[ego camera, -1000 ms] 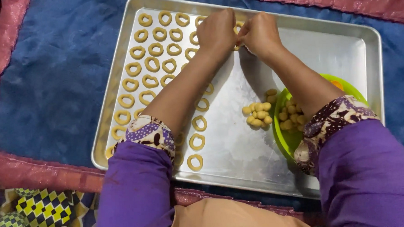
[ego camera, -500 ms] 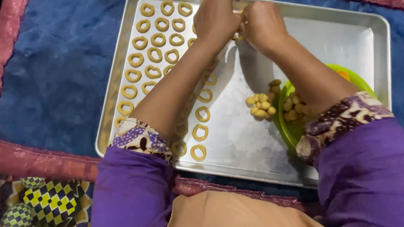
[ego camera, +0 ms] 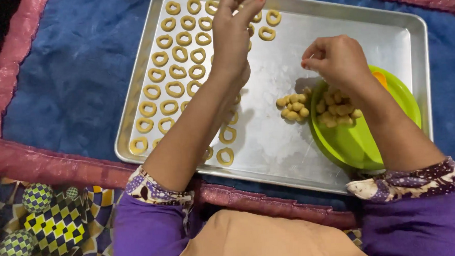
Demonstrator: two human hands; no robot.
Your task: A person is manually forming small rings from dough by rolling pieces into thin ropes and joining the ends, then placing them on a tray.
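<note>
Aluminium baking tray [ego camera: 387,44], shallow rolled rim, floor dusted with a matte flour haze in the middle. It sits on a blue fuzzy blanket [ego camera: 67,78] edged with a pink crinkled border [ego camera: 50,166].

Dough rings [ego camera: 176,71]: pale yellow, small ovals with open centres, laid in tidy rows over the tray's left half, a few more along the far edge near the top.

Left hand [ego camera: 234,40] over the far end of the rows, fingers loosely extended and slightly apart, orange-painted nail visible at the top. Not pinching anything that I can see; whether the fingertips touch a ring is unclear.

Right hand [ego camera: 337,62] hovers above the lime green plastic bowl [ego camera: 371,142], fingers curled in, thumb and forefinger tips pressed together. Can't tell whether a piece of dough sits between them.

Dough balls [ego camera: 334,108]: small, rounded, lumpy, same yellow. Most are piled in the bowl's left part; a small cluster [ego camera: 292,107] lies on the tray floor just beside the bowl rim.

Purple sleeves with patterned cuffs [ego camera: 161,190]. Checkered yellow-and-dark fabric [ego camera: 52,222] lower left.
</note>
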